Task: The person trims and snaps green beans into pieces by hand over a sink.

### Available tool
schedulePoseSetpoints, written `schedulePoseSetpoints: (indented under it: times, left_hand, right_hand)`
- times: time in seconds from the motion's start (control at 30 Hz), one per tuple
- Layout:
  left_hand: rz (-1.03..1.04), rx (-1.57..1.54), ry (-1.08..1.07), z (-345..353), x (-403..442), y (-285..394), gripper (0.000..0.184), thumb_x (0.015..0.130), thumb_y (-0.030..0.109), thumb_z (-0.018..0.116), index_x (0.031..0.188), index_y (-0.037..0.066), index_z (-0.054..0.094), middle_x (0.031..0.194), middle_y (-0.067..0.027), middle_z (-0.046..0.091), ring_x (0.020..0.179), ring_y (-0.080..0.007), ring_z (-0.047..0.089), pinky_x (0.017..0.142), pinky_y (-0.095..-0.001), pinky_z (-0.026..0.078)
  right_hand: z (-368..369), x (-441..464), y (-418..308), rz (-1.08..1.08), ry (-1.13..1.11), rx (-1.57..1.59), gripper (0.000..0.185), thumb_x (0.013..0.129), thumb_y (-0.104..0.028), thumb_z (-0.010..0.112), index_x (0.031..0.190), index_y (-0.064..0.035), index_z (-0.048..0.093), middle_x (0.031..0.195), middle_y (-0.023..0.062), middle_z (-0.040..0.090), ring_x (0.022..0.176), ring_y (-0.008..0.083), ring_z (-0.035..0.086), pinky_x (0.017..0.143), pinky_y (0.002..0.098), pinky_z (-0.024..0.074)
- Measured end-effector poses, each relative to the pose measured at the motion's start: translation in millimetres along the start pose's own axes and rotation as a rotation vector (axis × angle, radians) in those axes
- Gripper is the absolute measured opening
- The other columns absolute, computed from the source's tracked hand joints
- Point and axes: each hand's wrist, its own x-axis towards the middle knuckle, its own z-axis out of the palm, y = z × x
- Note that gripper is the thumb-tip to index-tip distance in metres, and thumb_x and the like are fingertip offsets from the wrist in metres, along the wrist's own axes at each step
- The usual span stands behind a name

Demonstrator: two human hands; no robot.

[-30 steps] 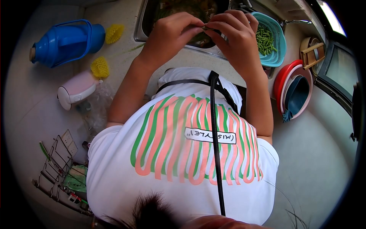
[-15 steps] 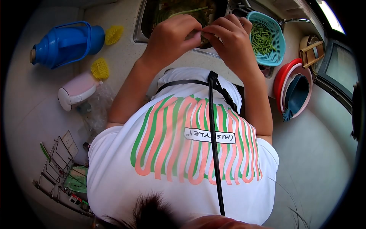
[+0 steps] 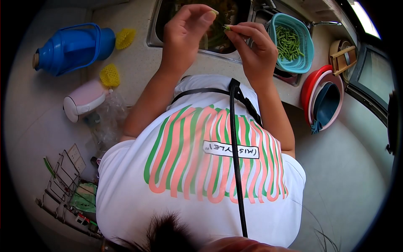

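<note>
My left hand [image 3: 184, 33] is raised over the sink [image 3: 155, 35], thumb and index finger pinched on a small pale-green bean piece [image 3: 215, 11]. Just right of it, my right hand [image 3: 257, 48] pinches another small green bean piece [image 3: 227, 27] between thumb and fingertips. A gap separates the two hands. Below them the sink holds greenish and brownish contents that are too dark to make out well. Beside my right hand stands a turquoise basket [image 3: 310, 50] with many cut green beans [image 3: 288, 42].
On the left are a blue thermos [image 3: 75, 48], two yellow mesh items [image 3: 125, 38] [image 3: 110, 74], a pink and white appliance [image 3: 85, 97] and clear plastic [image 3: 111, 113]. Nested basins [image 3: 308, 90] are at the right. A wire rack [image 3: 58, 191] is at lower left.
My hands, together before, have moved apart, the left one upward. Each now shows a small piece at its fingertips. The long green stalk seen over the sink is no longer visible.
</note>
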Motion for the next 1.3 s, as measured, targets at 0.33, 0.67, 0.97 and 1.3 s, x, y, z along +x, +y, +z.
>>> schedulePoseSetpoints:
  times: [0.33, 0.67, 0.97, 1.3]
  left_hand:
    - [0.004, 0.292, -0.140, -2, -4, 30, 0.018, 0.096, 0.018, 0.071, 0.105, 0.002, 0.072, 0.092, -0.0019, 0.071, 0.080, -0.0059, 0.063, 0.072, -0.0210, 0.051]
    - [0.123, 0.498, -0.151, -2, -6, 29, 0.016, 0.093, 0.016, 0.073, 0.099, 0.002, 0.073, 0.083, -0.0010, 0.070, 0.072, -0.0048, 0.061, 0.065, -0.0201, 0.049]
    - [-0.099, 0.392, -0.183, -12, -1, 8, 0.022, 0.099, 0.020, 0.062, 0.111, 0.003, 0.067, 0.091, -0.0014, 0.068, 0.081, -0.0081, 0.060, 0.075, -0.0216, 0.047]
    - [-0.089, 0.422, -0.445, -23, 7, 12, 0.035, 0.107, 0.027, 0.055, 0.131, 0.002, 0.055, 0.110, -0.0085, 0.068, 0.096, -0.0151, 0.062, 0.087, -0.0301, 0.050]
  right_hand:
    - [-13, 6, -12, -0.134, -0.086, -0.139, 0.022, 0.088, 0.004, 0.074, 0.108, -0.0029, 0.076, 0.108, 0.0084, 0.071, 0.093, 0.0179, 0.070, 0.078, 0.0262, 0.0561]
    - [-15, 10, -14, -0.301, -0.126, -0.284, 0.025, 0.084, 0.004, 0.075, 0.107, -0.0056, 0.076, 0.102, 0.0098, 0.071, 0.086, 0.0240, 0.070, 0.073, 0.0303, 0.0576]
    - [-27, 6, -11, 0.042, 0.143, 0.270, 0.016, 0.093, 0.002, 0.071, 0.110, 0.0017, 0.073, 0.107, 0.0066, 0.072, 0.090, 0.0109, 0.070, 0.078, 0.0218, 0.0559]
    - [-130, -11, 38, 0.348, 0.478, -0.256, 0.023, 0.095, -0.011, 0.073, 0.116, -0.0012, 0.074, 0.101, 0.0109, 0.076, 0.094, 0.0158, 0.074, 0.085, 0.0265, 0.0588]
